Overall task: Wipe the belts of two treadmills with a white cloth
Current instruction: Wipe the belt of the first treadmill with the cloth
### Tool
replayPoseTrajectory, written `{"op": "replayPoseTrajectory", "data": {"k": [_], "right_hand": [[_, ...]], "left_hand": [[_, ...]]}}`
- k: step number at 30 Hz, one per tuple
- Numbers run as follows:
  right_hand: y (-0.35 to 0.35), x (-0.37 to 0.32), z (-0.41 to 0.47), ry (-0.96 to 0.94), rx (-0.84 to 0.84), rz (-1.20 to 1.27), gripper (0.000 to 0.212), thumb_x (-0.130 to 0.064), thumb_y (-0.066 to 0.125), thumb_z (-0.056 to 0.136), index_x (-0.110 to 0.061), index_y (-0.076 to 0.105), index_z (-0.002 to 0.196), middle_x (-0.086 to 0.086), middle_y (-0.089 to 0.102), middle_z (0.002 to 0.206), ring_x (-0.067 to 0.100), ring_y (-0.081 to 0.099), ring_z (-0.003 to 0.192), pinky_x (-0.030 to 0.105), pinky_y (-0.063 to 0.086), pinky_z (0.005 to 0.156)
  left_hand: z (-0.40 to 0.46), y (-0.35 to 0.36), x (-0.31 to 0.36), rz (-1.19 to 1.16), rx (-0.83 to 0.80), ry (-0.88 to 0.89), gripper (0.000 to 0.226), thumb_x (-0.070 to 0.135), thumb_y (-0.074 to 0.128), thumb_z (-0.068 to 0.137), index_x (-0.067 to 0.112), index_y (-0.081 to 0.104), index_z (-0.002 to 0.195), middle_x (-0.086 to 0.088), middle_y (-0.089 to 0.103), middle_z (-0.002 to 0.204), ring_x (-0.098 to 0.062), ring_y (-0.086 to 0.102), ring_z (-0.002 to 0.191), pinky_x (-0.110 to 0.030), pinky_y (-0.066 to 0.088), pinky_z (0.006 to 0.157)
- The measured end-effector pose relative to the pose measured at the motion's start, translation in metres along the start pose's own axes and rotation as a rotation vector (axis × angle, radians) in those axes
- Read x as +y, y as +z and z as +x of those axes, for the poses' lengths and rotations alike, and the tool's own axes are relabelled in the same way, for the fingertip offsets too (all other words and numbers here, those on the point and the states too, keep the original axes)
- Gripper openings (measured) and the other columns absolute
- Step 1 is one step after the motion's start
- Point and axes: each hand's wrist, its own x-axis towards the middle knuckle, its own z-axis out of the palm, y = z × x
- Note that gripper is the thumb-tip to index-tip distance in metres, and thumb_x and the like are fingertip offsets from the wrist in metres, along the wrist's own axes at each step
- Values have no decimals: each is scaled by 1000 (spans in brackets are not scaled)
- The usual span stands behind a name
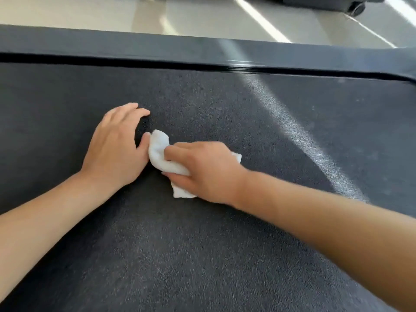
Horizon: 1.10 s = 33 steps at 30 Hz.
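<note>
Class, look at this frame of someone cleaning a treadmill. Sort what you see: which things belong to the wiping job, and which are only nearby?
Part of the job:
white cloth
treadmill belt
right hand, gripping the cloth
left hand, resting flat on the belt

Only nearby:
side rail
pale floor
dark equipment with a wheel

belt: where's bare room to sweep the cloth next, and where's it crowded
Bare belt runs between the hands and the side rail, right toward the sunlit streak, and near between the forearms. Crowded only mid-belt, where the left hand rests beside the right hand gripping the white cloth.
</note>
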Motion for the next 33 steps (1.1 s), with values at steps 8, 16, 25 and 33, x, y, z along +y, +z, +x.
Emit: {"op": "replayPoseTrajectory", "data": {"k": [8, 16, 25, 33], "right_hand": [[-64, 171, 51, 842, 328, -311, 32, -51, 44, 98, -27, 59, 111, 4, 72, 101, 34, 66, 98, 37, 45, 79], [1, 43, 121, 190, 11, -138, 19, -42, 51, 97, -24, 54, 101, -8, 59, 86, 22, 57, 80, 34, 36, 63], [-58, 176, 53, 829, 305, -365, 39, -59, 36, 97, -27, 57, 107, 3, 70, 97, 33, 64, 93, 36, 47, 76], [-5, -41, -53, -36, -83, 34, 20, -31, 71, 83, -20, 56, 89, -3, 57, 83, 25, 58, 73, 34, 40, 58]], "left_hand": [[1, 0, 1, 9, -4, 7, 51, 31, 43, 96, 15, 55, 143, -8, 49, 156, -30, 39, 146, -46, 31, 123], [2, -1, -2, -23, 10, 9, 39, 18, 48, 98, 14, 54, 136, -4, 52, 151, -30, 42, 141, -45, 34, 119], [1, 0, 0, 8, 7, -29, 37, 13, 55, 97, 11, 55, 134, -8, 51, 154, -33, 43, 141, -48, 35, 116], [-1, -2, -1, -1, 6, -8, 36, 10, 54, 99, 8, 56, 135, -10, 53, 153, -35, 43, 142, -51, 36, 117]]}}
